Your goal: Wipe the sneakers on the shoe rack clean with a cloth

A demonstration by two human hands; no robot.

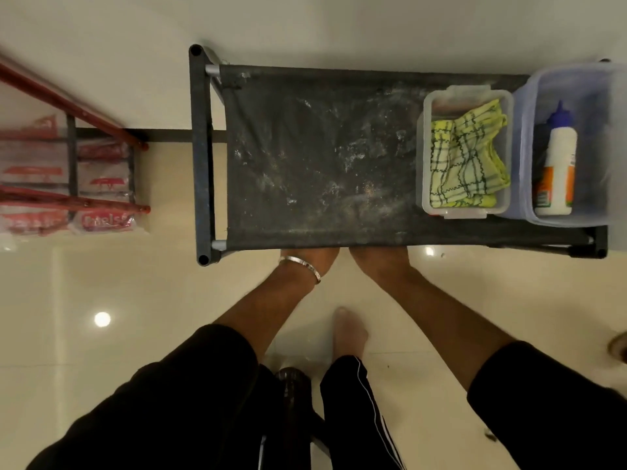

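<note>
Both hands, left hand (pixel 310 257) and right hand (pixel 378 257), reached under the shoe rack (pixel 202 154) top shelf, fingers hidden so grip unknown, sneakers out of sight below, yellow checked cloth (pixel 466 157) untouched in its tub; blind grab could drop a shoe.

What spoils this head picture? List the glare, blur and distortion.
Head view: ceiling lights glare off the glossy floor; the blue bin at the right edge and the red packets on the left are smeared; wide-angle bending curves the shoe rack frame; both hands are hidden under its top shelf.
</note>
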